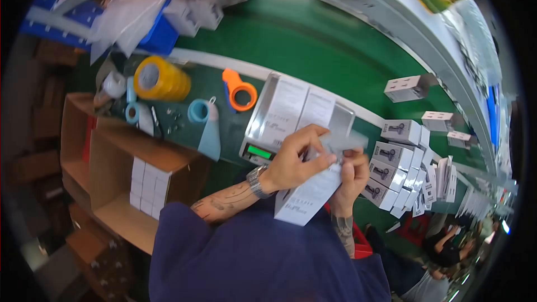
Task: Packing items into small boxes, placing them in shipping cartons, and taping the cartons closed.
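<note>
In front of my chest is a white carton [306, 201] with printed sides, tilted, its upper end between my hands. My left hand [296, 159], with a metal watch on its wrist, is closed at that end, thumb and fingers bent over it. On the other side my right hand [353, 176] is closed with its fingers pinched at the carton's edge. A blurred, translucent piece [348, 141] shows between the hands; its kind cannot be made out. Just beyond lies a digital scale [344, 118] with a lit green display, bearing white cartons [287, 102].
Stacked small white boxes [391, 156] and leaflets [444, 182] stand to the right. An orange tape ring [243, 96], yellow tape rolls [162, 78] and a light-blue tape roll [198, 111] lie left. A cardboard box [120, 190] holds white cartons. Behind runs a green belt [313, 28] with boxes.
</note>
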Motion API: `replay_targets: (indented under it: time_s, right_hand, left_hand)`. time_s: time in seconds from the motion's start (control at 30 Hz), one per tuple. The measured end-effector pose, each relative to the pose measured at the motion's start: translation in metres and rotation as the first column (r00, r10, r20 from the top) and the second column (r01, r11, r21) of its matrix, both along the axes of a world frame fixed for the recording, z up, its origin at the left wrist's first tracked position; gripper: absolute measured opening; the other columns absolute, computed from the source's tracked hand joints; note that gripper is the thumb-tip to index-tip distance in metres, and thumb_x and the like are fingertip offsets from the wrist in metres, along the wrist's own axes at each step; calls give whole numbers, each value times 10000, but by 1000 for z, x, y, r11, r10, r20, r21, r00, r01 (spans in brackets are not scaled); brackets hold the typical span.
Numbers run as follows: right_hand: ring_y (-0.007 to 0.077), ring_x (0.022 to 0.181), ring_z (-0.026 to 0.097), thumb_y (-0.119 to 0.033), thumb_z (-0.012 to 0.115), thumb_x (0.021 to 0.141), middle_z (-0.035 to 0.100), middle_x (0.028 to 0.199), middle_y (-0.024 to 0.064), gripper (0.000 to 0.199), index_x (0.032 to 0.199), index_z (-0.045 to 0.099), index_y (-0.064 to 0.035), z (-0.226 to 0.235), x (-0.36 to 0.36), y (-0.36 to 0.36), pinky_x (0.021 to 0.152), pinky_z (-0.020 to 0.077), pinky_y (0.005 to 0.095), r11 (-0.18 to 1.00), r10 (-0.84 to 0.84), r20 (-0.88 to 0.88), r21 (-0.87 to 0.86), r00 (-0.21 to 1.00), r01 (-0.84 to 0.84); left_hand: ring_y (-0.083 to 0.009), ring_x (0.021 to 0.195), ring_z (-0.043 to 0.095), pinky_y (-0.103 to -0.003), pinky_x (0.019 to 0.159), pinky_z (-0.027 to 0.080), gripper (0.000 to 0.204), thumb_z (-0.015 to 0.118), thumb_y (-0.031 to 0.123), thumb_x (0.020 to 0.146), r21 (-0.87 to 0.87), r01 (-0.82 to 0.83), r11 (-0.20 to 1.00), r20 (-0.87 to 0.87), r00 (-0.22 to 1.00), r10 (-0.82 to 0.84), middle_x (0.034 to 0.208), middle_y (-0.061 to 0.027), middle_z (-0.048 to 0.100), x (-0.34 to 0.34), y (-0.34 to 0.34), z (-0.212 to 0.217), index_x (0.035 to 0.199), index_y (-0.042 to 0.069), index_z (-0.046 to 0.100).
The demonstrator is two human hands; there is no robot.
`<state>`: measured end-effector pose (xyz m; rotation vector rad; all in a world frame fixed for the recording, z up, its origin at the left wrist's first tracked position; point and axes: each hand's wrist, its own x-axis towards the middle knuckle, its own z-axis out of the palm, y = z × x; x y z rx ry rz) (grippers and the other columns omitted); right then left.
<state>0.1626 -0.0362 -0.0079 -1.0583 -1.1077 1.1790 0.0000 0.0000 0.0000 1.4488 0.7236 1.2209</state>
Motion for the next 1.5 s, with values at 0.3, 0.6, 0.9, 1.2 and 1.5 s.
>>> replay_targets:
  time_s: [0.3,0.6,0.9,1.2,1.5]
  right_hand:
    - [229,936,561,20,575,818,582,981,116,90,902,586,-9,31,-50,19,949,412,339,982,22,-157,-183,987,-51]
    - [255,1240,457,49,669,769,476,1339,167,420,1174,598,-37,11,-15,7,986,428,347,980,198,31,-30,980,-197]
    - [265,1245,466,-5,636,798,467,1366,179,621,1375,408,-34,-50,62,67,1031,392,347,935,-283,40,-213,958,285]
    - [344,1069,581,-30,760,569,513,1301,193,890,1372,375,-5,-128,253,254,884,479,423,973,-202,337,-37,919,228]
    - [286,975,551,-213,838,637,519,1207,176,861,1376,439,-25,70,91,56,831,466,366,903,-250,464,428,850,32]
  left_hand:
    - [-85,682,443,-213,617,366,142,676,50,797,-338,-267,902,114,940,321,951,-21,608,-18,-15,11,792,73,536]
    - [-193,900,547,-286,801,440,111,645,-5,798,-191,-26,981,188,980,62,971,-97,579,-19,-4,-23,851,52,565]
    - [-426,1294,387,-448,1077,324,655,649,220,834,91,-240,966,-687,687,236,1406,-254,392,-23,28,-20,1378,-34,386]
    - [-419,1283,401,-437,1068,344,704,676,218,835,-18,-263,965,-700,692,176,1416,-278,359,-37,27,-22,1391,-55,341]
    - [-384,1272,422,-466,1045,360,486,700,173,790,338,-227,913,37,973,228,1359,-238,421,23,33,38,1203,65,469]
